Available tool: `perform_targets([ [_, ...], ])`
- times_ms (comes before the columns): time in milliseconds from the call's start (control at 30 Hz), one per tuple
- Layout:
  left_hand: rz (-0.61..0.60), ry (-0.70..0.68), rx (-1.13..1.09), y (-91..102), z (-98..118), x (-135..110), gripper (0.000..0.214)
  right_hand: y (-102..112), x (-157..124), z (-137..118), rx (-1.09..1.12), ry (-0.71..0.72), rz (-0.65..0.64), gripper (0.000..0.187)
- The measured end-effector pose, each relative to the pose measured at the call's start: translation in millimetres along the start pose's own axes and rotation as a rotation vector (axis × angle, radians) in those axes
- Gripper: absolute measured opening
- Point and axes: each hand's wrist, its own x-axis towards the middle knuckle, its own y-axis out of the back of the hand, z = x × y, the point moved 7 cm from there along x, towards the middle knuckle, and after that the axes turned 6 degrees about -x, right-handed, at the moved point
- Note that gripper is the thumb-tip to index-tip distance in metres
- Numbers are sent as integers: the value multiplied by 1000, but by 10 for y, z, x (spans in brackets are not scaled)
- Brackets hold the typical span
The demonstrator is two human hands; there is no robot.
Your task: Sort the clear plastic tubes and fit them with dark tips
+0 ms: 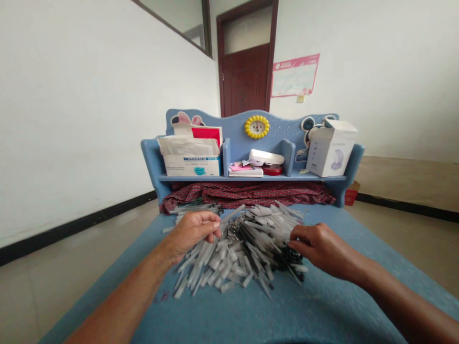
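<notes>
A loose heap of translucent plastic pen barrels [208,258] lies in front of me, mixed with small clear tubular pieces [229,265]. Black pen parts [281,258] gather on its right side, and small metallic tips [233,230] show near the middle. My left hand [197,230] is closed in a pinch over the heap's left part, holding a translucent pen barrel [234,212] that points up and right. At the heap's right edge, my right hand [321,246] has its thumb and fingers pressed together; what they hold, if anything, is hidden.
The blue table [215,320] has a raised shelf [287,178] at the back. On it stand a mask box [190,165], papers [245,172], a red round tin [272,170] and a white carton [332,150]. Checked cloth [251,193] lies beneath. More pen parts [201,208] sit behind my left hand.
</notes>
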Motion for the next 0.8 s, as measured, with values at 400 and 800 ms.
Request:
perform_targets([
  [400, 7, -131, -772, -305, 215, -196, 9, -146, 495, -1070, 378, 171, 81, 22],
  [800, 61, -210, -780, -110, 280, -211, 15, -482, 853, -1378, 761, 48, -50, 31],
])
